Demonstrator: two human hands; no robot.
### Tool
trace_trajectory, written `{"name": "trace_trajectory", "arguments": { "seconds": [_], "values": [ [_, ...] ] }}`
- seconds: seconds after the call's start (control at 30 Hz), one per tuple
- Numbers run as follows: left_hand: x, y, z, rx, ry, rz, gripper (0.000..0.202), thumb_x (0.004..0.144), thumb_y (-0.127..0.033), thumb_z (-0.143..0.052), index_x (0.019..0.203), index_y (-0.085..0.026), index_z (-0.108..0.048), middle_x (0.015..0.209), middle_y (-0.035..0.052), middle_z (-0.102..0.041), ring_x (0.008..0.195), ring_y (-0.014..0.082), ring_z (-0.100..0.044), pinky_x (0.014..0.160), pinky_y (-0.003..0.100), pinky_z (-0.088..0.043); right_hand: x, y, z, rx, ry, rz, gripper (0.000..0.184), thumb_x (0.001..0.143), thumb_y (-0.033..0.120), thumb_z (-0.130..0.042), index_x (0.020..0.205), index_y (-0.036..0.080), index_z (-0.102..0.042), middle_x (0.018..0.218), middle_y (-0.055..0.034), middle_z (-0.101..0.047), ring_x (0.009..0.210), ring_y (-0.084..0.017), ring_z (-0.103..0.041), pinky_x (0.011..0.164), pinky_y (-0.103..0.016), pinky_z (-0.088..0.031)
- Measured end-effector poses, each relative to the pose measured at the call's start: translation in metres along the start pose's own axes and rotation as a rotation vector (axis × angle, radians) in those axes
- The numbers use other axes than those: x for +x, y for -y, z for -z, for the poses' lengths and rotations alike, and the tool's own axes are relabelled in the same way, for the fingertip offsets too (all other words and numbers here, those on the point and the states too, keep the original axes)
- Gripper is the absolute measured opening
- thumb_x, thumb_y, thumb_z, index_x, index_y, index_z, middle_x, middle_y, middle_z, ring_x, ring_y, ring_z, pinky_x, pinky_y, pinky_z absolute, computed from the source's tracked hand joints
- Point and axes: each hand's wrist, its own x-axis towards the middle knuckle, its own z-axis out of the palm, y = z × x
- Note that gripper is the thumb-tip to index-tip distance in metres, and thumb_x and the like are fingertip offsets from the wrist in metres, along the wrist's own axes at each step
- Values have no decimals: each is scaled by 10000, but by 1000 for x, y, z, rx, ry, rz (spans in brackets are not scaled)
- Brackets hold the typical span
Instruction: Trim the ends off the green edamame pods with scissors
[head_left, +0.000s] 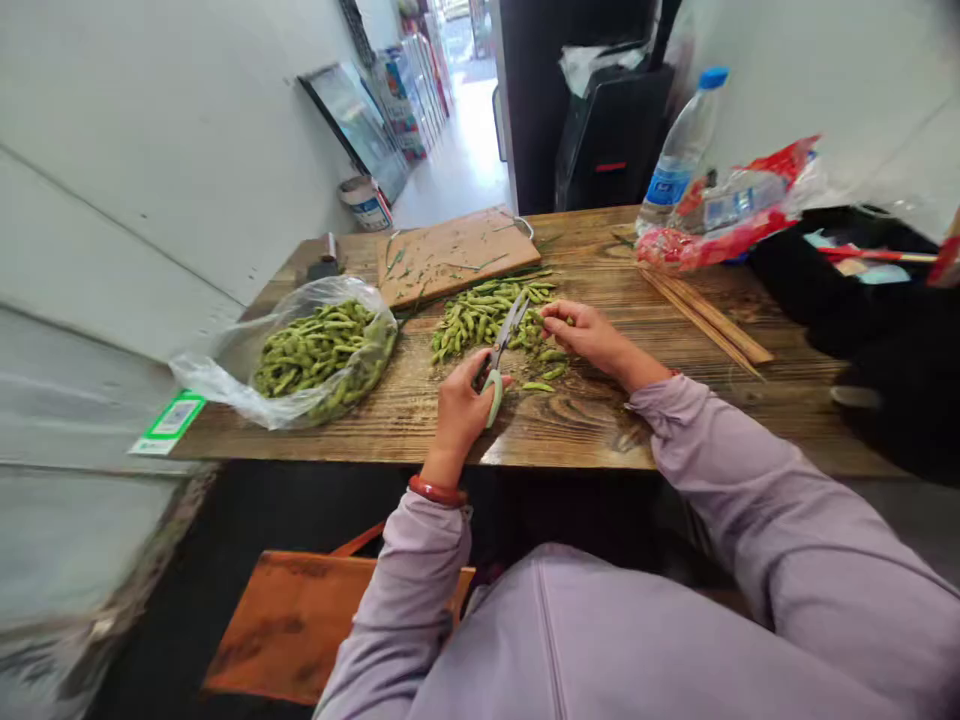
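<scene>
A card at the table's left end carries a black-and-white square code in a bright green frame, with print too small to read. The clear plastic bottle, blue-capped, wears a blue label whose lettering cannot be made out; crinkled red-and-clear packaging lies beside it. Print on the white bucket beyond the table is equally unreadable.

The person's left hand is closed around the pale green, looped handles of the scissors, whose grey metal blades point away over the pods, tips slightly parted. The right hand has its fingers drawn narrowly together at the right edge of the loose green pods; whether it pinches one cannot be told.

The plump, curved pods lie heaped on the glossy, dark-grained wooden table, just in front of a flat cutting board strewn with green scraps. More pods fill a thin, translucent plastic bag to the left, its rim crumpled
</scene>
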Motion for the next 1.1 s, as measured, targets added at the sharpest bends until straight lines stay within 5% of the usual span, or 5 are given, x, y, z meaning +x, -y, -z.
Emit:
{"name": "trace_trajectory", "arguments": {
  "seconds": [0.43,0.57,0.67,1.1],
  "values": [
    [-1,7,-2,-13,121,-71,562,772,-311,-810,1301,-186,-670,1162,97,-761,987,229,-718,953,374,-558,-4,4,-6,42,-22,50,442,799,567,-745,1022,198,-649,774,14,-660,513,-67,-366,462,-223,-243],
    [-1,5,-1,-6,127,-94,558,778,-310,-810,1300,-177,-668,1160,105,-757,995,230,-714,964,374,-554,-5,6,-8,-167,29,202,329,833,507,-724,895,184,-707,797,-14,-683,709,-137,-547,657,-274,-447],
    [-1,4,-1,-6,120,-111,551,788,-316,-802,1297,-154,-666,1132,109,-756,971,226,-710,944,364,-557,-6,6,-9,-263,59,262,265,870,445,-686,828,184,-704,812,-20,-699,804,-174,-597,799,-334,-484],
    [-2,3,-1,216,119,-196,404,905,-400,-668,1220,-148,-690,928,84,-735,833,213,-662,838,342,-545,-3,-2,-9,-393,34,343,206,897,329,-589,811,169,-687,779,-17,-698,754,-153,-592,748,-290,-453]
  ]
}}
